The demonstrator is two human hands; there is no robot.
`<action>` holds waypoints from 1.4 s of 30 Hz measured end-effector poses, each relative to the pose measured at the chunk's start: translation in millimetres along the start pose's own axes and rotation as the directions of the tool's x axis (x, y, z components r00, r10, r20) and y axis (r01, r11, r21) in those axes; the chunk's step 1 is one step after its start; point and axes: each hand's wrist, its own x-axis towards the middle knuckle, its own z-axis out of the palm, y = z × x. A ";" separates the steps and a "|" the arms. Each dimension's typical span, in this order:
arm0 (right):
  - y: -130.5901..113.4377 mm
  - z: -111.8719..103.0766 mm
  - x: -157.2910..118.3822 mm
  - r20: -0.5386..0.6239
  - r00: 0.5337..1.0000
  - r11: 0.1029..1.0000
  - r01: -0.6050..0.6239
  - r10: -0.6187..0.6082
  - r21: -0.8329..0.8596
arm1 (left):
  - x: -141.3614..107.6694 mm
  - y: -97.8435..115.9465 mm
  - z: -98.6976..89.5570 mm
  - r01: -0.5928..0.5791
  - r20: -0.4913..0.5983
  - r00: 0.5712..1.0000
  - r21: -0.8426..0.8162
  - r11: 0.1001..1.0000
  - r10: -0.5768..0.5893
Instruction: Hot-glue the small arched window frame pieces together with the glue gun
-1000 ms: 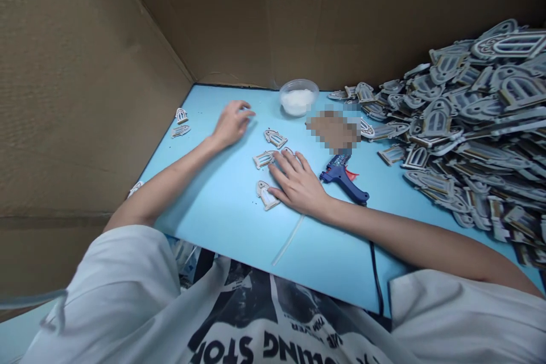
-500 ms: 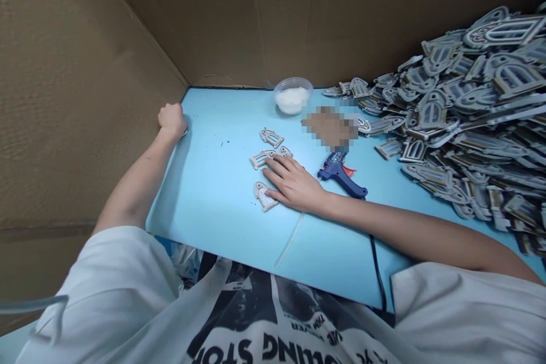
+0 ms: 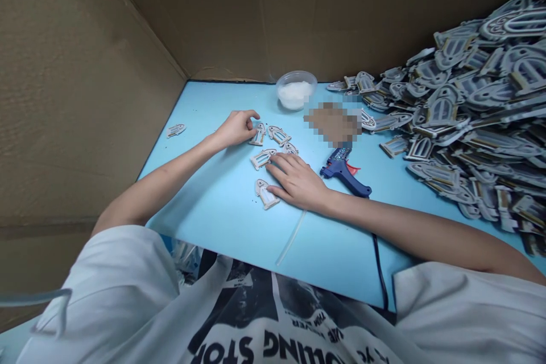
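My left hand (image 3: 236, 128) is above the blue table, its fingers bent and its thumb and index finger apart. The thumb is at the edge of a small arched window piece (image 3: 259, 135), grey with a brown rim; I cannot tell whether they touch. My right hand (image 3: 298, 181) lies flat with fingers stretched out. Its fingertips reach an arched piece (image 3: 263, 158), and its thumb rests on another arched piece (image 3: 267, 194). Two more, an arched piece (image 3: 279, 136) and a partly covered piece (image 3: 290, 149), lie just beyond. One arched piece (image 3: 176, 130) lies alone near the left table edge.
A blue glue gun (image 3: 346, 173) with a red trigger lies right of my right hand, a clear glue stick (image 3: 291, 238) below it. A clear bowl (image 3: 297, 91) of white material stands at the back. A large heap of arched pieces (image 3: 456, 102) fills the right. Cardboard walls (image 3: 140, 77) stand behind and left.
My left hand has moved right from the left table edge, leaving an arched piece visible there. Another piece now shows by its fingertips. My right hand has stayed almost still.
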 end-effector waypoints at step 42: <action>-24.0 -44.6 -5.9 0.215 0.947 0.934 -0.164 0.240 -0.318 | -107.2 15.8 61.4 -0.368 0.227 0.912 0.084 0.926 0.342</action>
